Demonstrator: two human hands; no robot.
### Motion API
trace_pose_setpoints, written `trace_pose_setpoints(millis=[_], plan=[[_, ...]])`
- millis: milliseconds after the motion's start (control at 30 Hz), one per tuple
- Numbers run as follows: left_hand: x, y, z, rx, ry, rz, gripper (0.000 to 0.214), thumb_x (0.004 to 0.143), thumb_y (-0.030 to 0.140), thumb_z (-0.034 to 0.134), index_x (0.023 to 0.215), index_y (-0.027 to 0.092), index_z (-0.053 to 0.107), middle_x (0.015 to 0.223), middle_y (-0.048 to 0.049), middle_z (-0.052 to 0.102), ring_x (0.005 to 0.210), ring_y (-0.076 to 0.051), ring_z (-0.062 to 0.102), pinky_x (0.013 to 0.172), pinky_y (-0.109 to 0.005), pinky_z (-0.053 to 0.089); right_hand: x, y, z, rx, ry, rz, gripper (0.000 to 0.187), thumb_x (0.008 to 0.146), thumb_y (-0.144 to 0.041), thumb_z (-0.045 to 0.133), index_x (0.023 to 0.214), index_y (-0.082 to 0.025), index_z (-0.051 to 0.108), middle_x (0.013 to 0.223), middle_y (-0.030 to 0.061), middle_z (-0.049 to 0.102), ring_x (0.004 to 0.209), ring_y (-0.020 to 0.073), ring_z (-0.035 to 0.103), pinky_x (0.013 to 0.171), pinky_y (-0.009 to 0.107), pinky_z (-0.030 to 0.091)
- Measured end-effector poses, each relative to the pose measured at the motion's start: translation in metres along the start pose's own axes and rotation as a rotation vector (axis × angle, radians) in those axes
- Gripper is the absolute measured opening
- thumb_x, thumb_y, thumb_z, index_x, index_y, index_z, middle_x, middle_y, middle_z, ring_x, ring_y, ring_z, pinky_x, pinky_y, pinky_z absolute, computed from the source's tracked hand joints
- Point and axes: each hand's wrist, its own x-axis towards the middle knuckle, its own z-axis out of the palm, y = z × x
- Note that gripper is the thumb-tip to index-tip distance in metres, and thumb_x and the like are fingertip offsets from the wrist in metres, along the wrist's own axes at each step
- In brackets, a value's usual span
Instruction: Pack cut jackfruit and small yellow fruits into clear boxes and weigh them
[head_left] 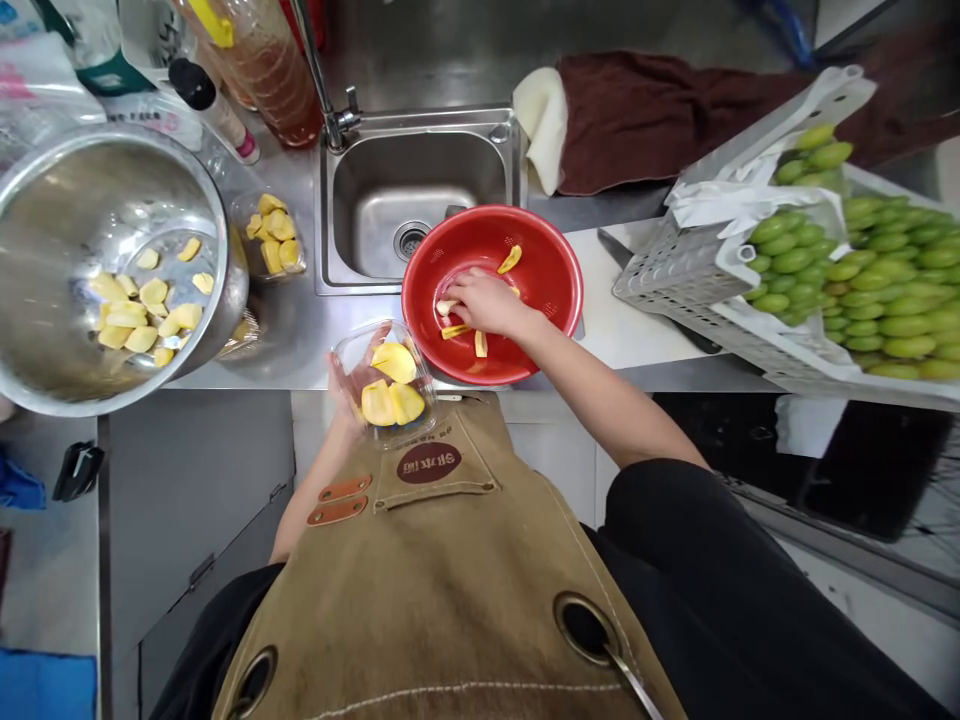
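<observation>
My left hand (349, 385) holds a clear plastic container (427, 400) from below and its left side, just in front of the counter. Inside lie a few chunks of yellow fruit (394, 362). My right hand (480, 300) reaches down into a red colander (566, 300), fingers bent around a pale yellow fruit piece (447, 307). A few thin yellow fruit slices (510, 260) lie around it in the colander. The colander sits at the counter's front edge, partly over the sink (420, 185).
At left stands a large steel bowl (45, 300) with yellow fruit pieces, beside another filled clear container (274, 235). Right, white crates (667, 265) hold green fruit (885, 280), with a knife (615, 245) partly beneath. A faucet (337, 120), bottles and a brown cloth (637, 120) are behind.
</observation>
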Motion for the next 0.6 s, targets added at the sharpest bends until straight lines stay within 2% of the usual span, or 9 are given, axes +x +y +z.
trace_pose_setpoints(millis=[100, 200, 300, 367, 500, 600], plan=[[0.0, 0.003, 0.001, -0.009, -0.027, 0.024, 0.109, 0.078, 0.099, 0.068, 0.161, 0.032, 0.05, 0.148, -0.0134, 0.072, 0.152, -0.043, 0.056, 0.123, -0.065, 0.048, 0.006, 0.0, 0.006, 0.169, 0.091, 0.037, 0.025, 0.102, -0.024, 0.062, 0.107, -0.015, 0.084, 0.113, 0.0173, 0.082, 0.111, 0.0328, 0.068, 0.099, 0.045, 0.05], [0.0, 0.003, -0.001, 0.003, -0.027, 0.039, 0.109, 0.078, 0.099, 0.068, 0.162, 0.031, 0.048, 0.149, -0.0147, 0.071, 0.152, -0.043, 0.056, 0.123, -0.069, 0.048, -0.002, -0.008, 0.002, 0.647, 0.24, 0.098, 0.027, 0.103, -0.04, 0.067, 0.101, -0.017, 0.081, 0.098, 0.0096, 0.08, 0.088, 0.0239, 0.069, 0.08, 0.036, 0.053], [0.001, 0.002, -0.003, 0.021, -0.012, 0.027, 0.11, 0.078, 0.1, 0.067, 0.162, 0.03, 0.049, 0.153, -0.0171, 0.069, 0.153, -0.045, 0.056, 0.123, -0.071, 0.047, -0.015, -0.023, -0.002, 1.128, 0.24, 0.072, 0.044, 0.094, -0.063, 0.081, 0.096, -0.019, 0.077, 0.08, 0.0019, 0.07, 0.065, 0.0145, 0.057, 0.058, 0.027, 0.044], [0.002, 0.002, -0.004, 0.027, -0.01, 0.017, 0.111, 0.076, 0.1, 0.069, 0.161, 0.031, 0.05, 0.156, -0.0172, 0.066, 0.154, -0.046, 0.054, 0.124, -0.072, 0.046, -0.022, -0.033, -0.003, 1.338, 0.204, 0.027, 0.056, 0.085, -0.073, 0.089, 0.094, -0.019, 0.075, 0.076, -0.0004, 0.066, 0.06, 0.0111, 0.051, 0.05, 0.024, 0.037], [0.004, 0.004, -0.002, 0.039, -0.007, 0.021, 0.113, 0.074, 0.098, 0.073, 0.161, 0.029, 0.05, 0.162, -0.0179, 0.062, 0.157, -0.046, 0.052, 0.126, -0.072, 0.045, -0.027, -0.05, -0.005, 1.529, 0.176, -0.036, 0.06, 0.079, -0.074, 0.094, 0.093, -0.02, 0.074, 0.076, -0.0008, 0.067, 0.058, 0.0092, 0.049, 0.047, 0.022, 0.037], [0.002, 0.005, -0.002, 0.063, 0.002, 0.026, 0.112, 0.076, 0.098, 0.071, 0.16, 0.027, 0.049, 0.159, -0.0187, 0.063, 0.154, -0.045, 0.055, 0.123, -0.071, 0.048, -0.043, -0.072, -0.031, 1.498, 0.206, -0.067, 0.05, 0.084, -0.069, 0.092, 0.086, -0.022, 0.075, 0.068, -0.0019, 0.065, 0.053, 0.0098, 0.045, 0.044, 0.024, 0.036]])
